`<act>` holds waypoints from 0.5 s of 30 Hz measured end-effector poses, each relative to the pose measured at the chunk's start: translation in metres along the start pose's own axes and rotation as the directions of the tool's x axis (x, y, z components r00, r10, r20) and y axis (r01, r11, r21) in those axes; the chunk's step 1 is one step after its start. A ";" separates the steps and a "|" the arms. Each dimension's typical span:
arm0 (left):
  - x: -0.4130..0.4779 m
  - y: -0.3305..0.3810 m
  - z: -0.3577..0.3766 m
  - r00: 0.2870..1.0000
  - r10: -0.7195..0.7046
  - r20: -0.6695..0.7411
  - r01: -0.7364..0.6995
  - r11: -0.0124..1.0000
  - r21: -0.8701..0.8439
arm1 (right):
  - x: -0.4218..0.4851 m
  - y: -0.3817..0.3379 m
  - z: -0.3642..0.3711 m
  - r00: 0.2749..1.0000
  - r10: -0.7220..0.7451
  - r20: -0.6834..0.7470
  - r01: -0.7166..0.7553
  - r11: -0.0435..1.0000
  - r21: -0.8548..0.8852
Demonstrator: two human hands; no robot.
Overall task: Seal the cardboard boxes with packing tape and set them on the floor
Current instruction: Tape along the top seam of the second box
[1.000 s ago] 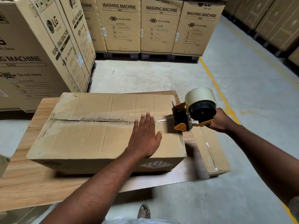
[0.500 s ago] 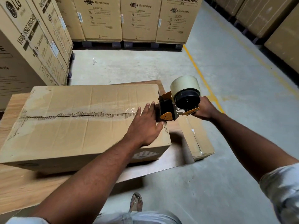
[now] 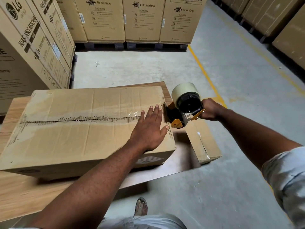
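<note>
A closed cardboard box lies on a low wooden table, its centre seam running left to right. My left hand rests flat on the box top at the right end of the seam, fingers spread, over a short shiny piece of clear tape. My right hand grips the handle of an orange and black tape dispenser carrying a pale tape roll. The dispenser's front sits at the box's right top edge, just beyond my left fingertips.
A second, lower cardboard box stands on the floor right of the table, under the dispenser. Tall washing machine cartons on pallets line the back and left. A yellow line crosses the concrete floor. My sandalled foot is below.
The dispenser has moved left up to the box's right edge and dropped towards its side. My left hand slid right along the seam. The camera has tilted downward.
</note>
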State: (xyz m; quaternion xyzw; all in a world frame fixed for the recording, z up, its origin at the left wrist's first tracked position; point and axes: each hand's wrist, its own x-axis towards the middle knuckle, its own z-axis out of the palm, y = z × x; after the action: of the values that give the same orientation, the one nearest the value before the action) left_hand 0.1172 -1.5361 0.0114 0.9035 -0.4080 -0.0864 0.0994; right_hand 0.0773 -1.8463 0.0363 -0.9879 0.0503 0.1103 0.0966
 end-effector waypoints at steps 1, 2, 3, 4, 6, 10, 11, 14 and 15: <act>0.000 -0.001 0.000 1.000 0.001 0.003 -0.001 1.000 0.000 | 0.001 -0.002 0.000 0.999 0.042 0.032 -0.042 0.999 -0.013; 0.000 -0.001 0.000 1.000 0.002 0.004 -0.002 1.000 0.003 | 0.002 -0.001 0.004 0.993 0.088 0.076 -0.086 0.996 -0.026; 0.001 0.000 0.000 1.000 0.003 0.002 -0.003 1.000 0.006 | 0.001 -0.003 0.008 0.989 0.108 0.105 -0.105 0.994 -0.033; 0.001 0.000 0.000 1.000 0.004 0.002 -0.004 1.000 0.006 | -0.002 -0.005 0.016 0.980 0.144 0.139 -0.138 0.989 -0.048; 0.001 0.000 -0.001 1.000 0.003 0.005 -0.003 1.000 0.000 | -0.012 -0.008 0.037 0.951 0.217 0.221 -0.220 0.975 -0.011; 0.001 0.001 0.000 1.000 0.001 0.004 -0.001 1.000 0.008 | -0.039 -0.007 0.099 0.850 0.404 0.339 -0.516 0.769 0.378; 0.001 0.001 0.000 1.000 0.003 0.003 -0.003 1.000 0.008 | -0.047 -0.009 0.114 0.816 0.446 0.368 -0.579 0.638 0.509; 0.002 0.003 0.001 1.000 0.003 0.008 -0.003 1.000 0.003 | -0.065 -0.025 0.157 0.724 0.443 0.528 -0.642 0.153 0.751; 0.002 0.002 0.000 1.000 0.000 0.008 0.000 1.000 0.004 | -0.068 -0.035 0.170 0.703 0.371 0.607 -0.641 -0.041 0.767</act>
State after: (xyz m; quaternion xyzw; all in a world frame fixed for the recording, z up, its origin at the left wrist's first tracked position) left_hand 0.1165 -1.5387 0.0114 0.9033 -0.4086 -0.0892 0.0959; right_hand -0.0202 -1.7727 -0.1050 -0.5851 0.4574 0.1876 0.6429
